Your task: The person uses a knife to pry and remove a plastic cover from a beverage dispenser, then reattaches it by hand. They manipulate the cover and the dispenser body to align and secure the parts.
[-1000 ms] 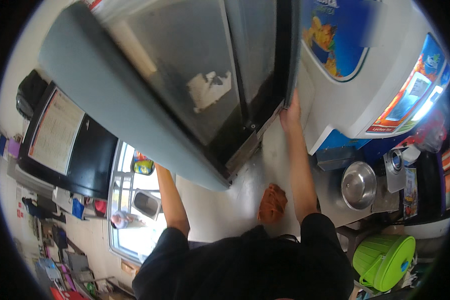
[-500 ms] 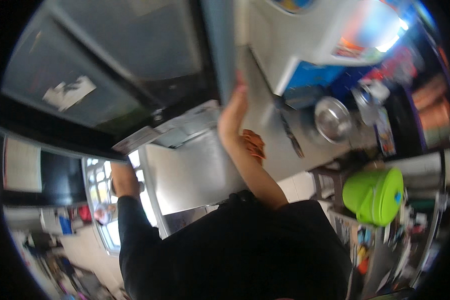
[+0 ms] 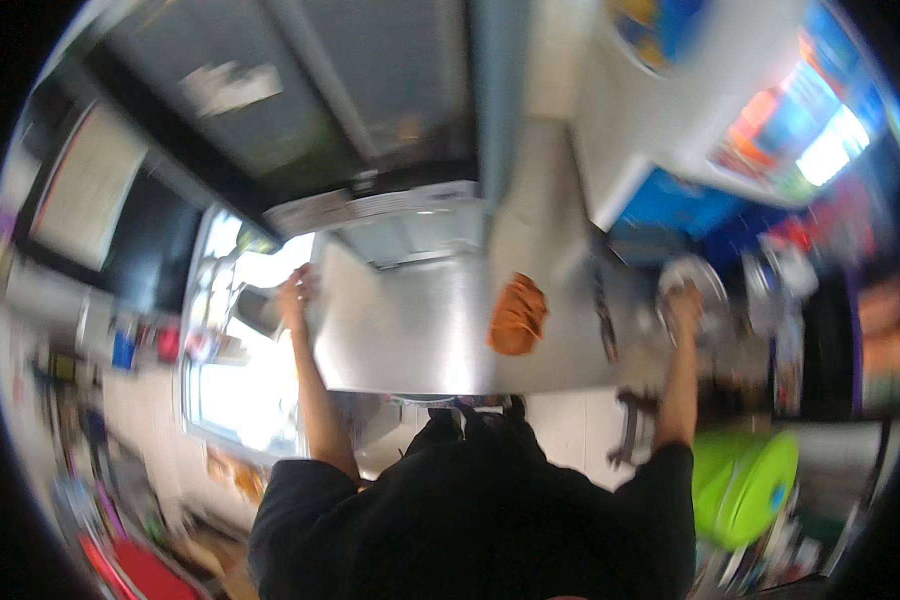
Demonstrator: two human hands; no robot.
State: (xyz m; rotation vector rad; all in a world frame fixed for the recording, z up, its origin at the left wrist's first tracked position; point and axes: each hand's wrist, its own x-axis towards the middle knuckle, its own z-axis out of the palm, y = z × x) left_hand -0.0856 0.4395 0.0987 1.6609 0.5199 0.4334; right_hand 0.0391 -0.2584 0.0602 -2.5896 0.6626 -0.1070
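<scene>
My right hand (image 3: 683,306) reaches over a round metal bowl (image 3: 708,273) on the right of the steel counter. Its fingers overlap the bowl, and blur hides whether they grip it. At the left end of the counter, my left hand (image 3: 295,298) is raised beside a dark object (image 3: 258,310) in front of the bright window. Motion smears its fingers too. Between my arms an orange-brown cloth (image 3: 518,316) lies bunched on the counter. A long dark-handled utensil, perhaps a knife (image 3: 604,315), rests between the cloth and the bowl.
A dark-framed glass cabinet (image 3: 300,130) stands behind the steel counter (image 3: 410,335). A white appliance or container (image 3: 670,120) takes up the back right. At the lower right is a lime-green lidded bucket (image 3: 740,485); metal and clear containers (image 3: 775,285) stand beyond the bowl.
My right hand has left the cabinet's edge above the cloth and moved right to the bowl. My left hand has come up beside the counter's left end. The view has turned.
</scene>
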